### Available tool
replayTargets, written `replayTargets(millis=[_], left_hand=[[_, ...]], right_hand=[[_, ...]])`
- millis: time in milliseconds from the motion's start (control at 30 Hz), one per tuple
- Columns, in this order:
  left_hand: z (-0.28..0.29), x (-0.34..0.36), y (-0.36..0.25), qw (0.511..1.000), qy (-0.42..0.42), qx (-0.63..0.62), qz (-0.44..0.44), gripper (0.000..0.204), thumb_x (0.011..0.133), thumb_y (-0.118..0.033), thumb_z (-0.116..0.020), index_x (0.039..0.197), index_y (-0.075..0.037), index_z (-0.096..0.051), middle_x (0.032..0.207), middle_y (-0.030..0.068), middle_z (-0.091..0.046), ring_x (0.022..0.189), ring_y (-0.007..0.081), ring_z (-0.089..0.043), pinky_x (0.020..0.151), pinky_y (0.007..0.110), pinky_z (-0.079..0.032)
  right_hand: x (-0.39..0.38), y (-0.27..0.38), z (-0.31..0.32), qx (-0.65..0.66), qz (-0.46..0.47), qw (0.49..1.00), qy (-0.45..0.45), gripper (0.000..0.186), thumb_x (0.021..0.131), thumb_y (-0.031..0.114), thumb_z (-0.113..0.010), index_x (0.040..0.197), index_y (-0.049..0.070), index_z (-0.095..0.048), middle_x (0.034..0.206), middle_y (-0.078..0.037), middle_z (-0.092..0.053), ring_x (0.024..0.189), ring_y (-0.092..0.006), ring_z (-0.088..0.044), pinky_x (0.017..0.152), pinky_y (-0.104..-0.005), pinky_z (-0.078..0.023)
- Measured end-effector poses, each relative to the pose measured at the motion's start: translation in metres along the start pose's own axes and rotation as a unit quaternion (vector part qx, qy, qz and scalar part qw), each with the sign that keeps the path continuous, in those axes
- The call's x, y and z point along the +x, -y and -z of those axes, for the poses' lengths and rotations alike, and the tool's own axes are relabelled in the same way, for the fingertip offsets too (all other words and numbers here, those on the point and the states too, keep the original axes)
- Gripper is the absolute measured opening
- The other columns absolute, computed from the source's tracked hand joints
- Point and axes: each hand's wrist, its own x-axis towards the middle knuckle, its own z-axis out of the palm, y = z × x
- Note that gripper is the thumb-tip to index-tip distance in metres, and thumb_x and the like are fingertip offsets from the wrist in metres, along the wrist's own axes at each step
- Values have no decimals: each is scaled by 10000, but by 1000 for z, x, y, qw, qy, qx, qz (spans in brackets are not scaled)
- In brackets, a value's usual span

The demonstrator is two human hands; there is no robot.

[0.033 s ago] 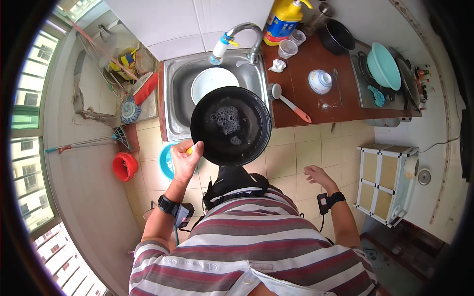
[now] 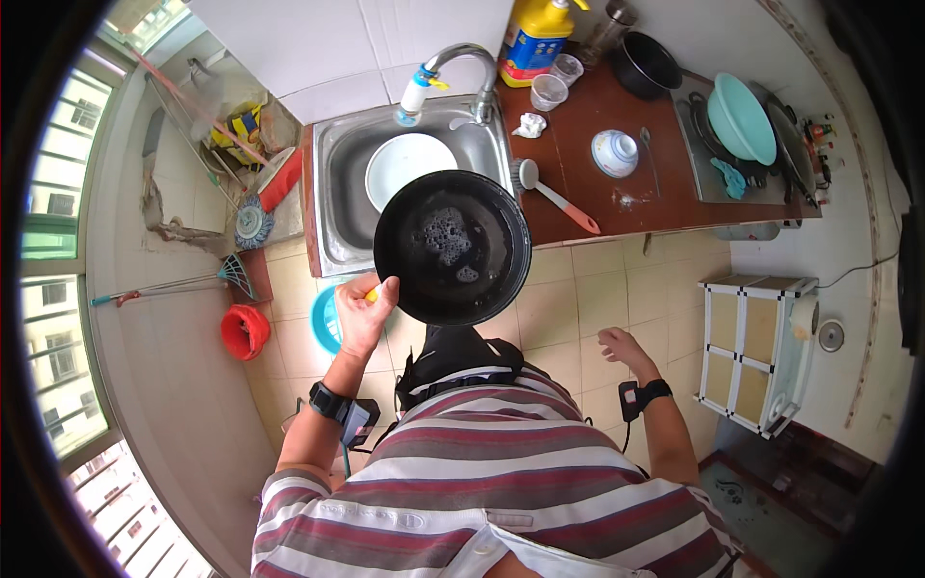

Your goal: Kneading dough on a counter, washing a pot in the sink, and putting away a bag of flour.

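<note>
With my left hand (image 2: 363, 318), closed on the yellow handle (image 2: 373, 294), I hold a black frying pan (image 2: 482, 260) over the front of the steel sink (image 2: 337, 222). The pan has patches of foam on its inside. A white basin (image 2: 409, 152) lies in the sink behind it, partly hidden by the pan, under a tap (image 2: 462, 58) with a filter on its spout. My right hand (image 2: 621, 349) hangs empty below the counter, its fingers loosely bent and apart. A brush (image 2: 559, 197) with a pink handle lies beside the sink.
The counter (image 2: 568, 217) holds an upturned bowl (image 2: 614, 154), cups (image 2: 547, 91), a black pot (image 2: 647, 65) and a yellow jug (image 2: 530, 46). A turquoise basin (image 2: 742, 120) rests at the hob. Below are a blue basin (image 2: 323, 313), red bucket (image 2: 246, 337) and cabinet (image 2: 732, 337).
The view has shifted slightly, so the sink and counter sit a little further left and higher relative to the pan. My hands and the pan have barely moved.
</note>
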Motion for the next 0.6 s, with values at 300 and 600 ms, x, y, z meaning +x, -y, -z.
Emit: replayTargets(millis=[300, 600], left_hand=[[-163, -61, -64, 988, 126, -90, 13, 551, 902, -425, -643, 532, -34, -521, 485, -5, -461, 447, 59, -405, 436, 233, -302], [-377, -123, -113, 956, 279, -93, -9, 587, 869, -469, -669, 505, -37, -510, 445, -3, -421, 406, 70, -402, 499, 238, -460]], right_hand=[[-84, -325, -35, 232, -133, 956, -124, 336, 918, 298, -575, 1096, 14, -594, 866, -62, -599, 667, -150, -589, 584, -306, -510], [-169, -386, 20, 277, 88, 868, -403, 453, 948, 257, -566, 1322, 35, -441, 1053, -120, -650, 926, -225, -643, 791, -332, -518]])
